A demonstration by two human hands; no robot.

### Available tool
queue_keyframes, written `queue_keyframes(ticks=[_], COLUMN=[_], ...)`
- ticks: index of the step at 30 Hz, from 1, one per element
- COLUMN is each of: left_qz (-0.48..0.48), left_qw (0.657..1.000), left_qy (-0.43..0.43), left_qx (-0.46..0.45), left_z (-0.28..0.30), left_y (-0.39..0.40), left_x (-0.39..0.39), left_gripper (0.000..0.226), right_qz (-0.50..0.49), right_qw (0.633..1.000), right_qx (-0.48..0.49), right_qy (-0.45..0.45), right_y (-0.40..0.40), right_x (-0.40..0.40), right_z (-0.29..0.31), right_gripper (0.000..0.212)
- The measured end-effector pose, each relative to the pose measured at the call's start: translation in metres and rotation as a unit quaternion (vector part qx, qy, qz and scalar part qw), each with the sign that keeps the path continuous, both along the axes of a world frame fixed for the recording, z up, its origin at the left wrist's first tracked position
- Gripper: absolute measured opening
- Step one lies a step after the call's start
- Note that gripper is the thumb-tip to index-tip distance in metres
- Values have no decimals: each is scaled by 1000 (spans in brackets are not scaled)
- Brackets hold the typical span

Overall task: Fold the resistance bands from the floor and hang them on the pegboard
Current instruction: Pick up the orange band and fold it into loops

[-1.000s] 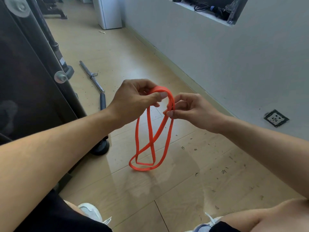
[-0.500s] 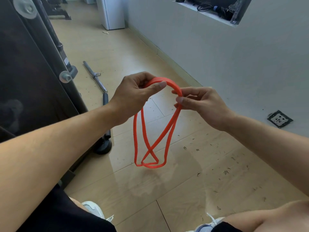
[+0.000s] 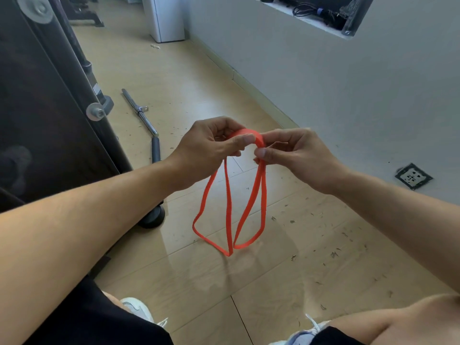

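Wood-plank floor [image 3: 286, 282], littered with small debris, fills mid-frame. Left hand [image 3: 209, 150] pinches the top of the orange resistance band [image 3: 251, 205] under its thumb; right hand [image 3: 296, 155] pinches the same arch just beside it. Hands now closer together than half a second ago. Below, the crossed strands have separated into two hanging loops, centre frame, above the floor. Metal bar [image 3: 142, 113] lies upper left.
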State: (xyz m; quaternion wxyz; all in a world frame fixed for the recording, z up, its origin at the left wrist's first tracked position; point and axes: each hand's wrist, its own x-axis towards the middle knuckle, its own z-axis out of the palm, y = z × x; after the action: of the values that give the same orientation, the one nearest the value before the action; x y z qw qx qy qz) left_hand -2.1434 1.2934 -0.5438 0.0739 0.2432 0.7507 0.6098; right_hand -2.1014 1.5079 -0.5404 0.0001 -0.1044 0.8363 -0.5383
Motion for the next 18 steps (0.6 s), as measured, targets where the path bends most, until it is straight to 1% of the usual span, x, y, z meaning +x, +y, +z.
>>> queue_keyframes(ticks=[3, 6, 8, 10, 15, 16, 18], left_qz=[-8, -29, -36, -34, -36, -35, -29], left_qw=[1000, 999, 998, 997, 997, 997, 997], left_qy=[11, 34, 50, 64, 73, 72, 66], left_qx=[-1, -24, -28, -19, 1, -1, -3], left_z=[1, 4, 7, 12, 19, 19, 16], left_y=[0, 1, 3, 5, 4, 4, 5], left_x=[0, 2, 2, 2, 1, 1, 0], left_gripper=[22, 22, 18, 14, 13, 14, 17], right_qz=[7, 20, 34, 56, 51, 48, 43], right_qw=[1000, 997, 993, 989, 991, 992, 993], right_qx=[9, 40, 73, 98, 56, 52, 37], right_qy=[-21, -59, -83, -98, -109, -108, -108], right_y=[-2, -8, -14, -23, -38, -40, -44], right_x=[1, 0, -1, -1, -5, -5, -4], right_z=[0, -6, -13, -19, -31, -34, -39], right_gripper=[29, 27, 29, 36, 54, 53, 42])
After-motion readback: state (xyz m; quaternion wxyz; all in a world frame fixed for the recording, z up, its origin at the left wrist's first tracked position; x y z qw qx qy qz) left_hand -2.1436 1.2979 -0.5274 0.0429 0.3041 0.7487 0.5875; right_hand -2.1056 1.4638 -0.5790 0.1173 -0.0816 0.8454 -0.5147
